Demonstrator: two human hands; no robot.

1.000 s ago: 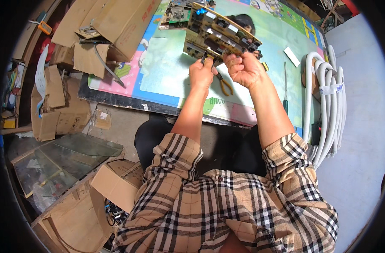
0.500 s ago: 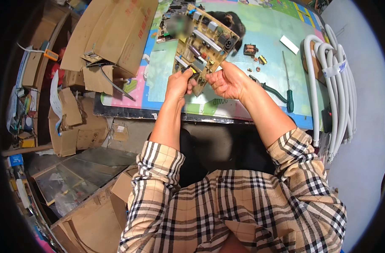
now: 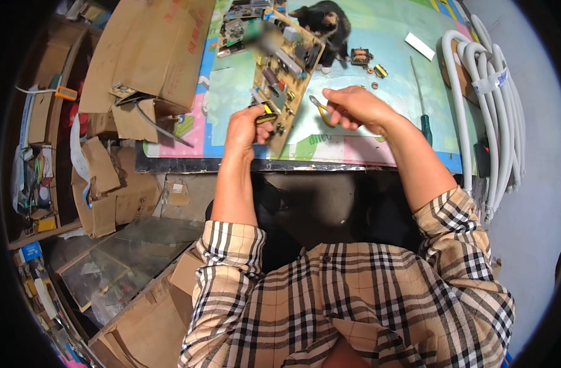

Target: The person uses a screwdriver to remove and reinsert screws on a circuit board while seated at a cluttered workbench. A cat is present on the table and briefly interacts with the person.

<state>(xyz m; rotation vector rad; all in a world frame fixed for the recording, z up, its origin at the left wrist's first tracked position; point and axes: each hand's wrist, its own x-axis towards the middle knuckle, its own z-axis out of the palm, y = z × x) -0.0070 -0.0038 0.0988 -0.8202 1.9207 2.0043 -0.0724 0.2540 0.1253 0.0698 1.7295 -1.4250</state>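
Several cartons (image 3: 148, 55) edge the patterned tabletop (image 3: 225, 89), left hand (image 3: 247, 130) gripping a circuit board (image 3: 286, 83), right hand (image 3: 357, 110) pliers (image 3: 319, 105).

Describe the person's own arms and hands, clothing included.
The left hand and right hand are bare, with no gloves, rings or watch visible. The left sleeve and right sleeve are tan plaid, striped black and white, folded back into wide cuffs that leave the forearms uncovered. They match the shirt.
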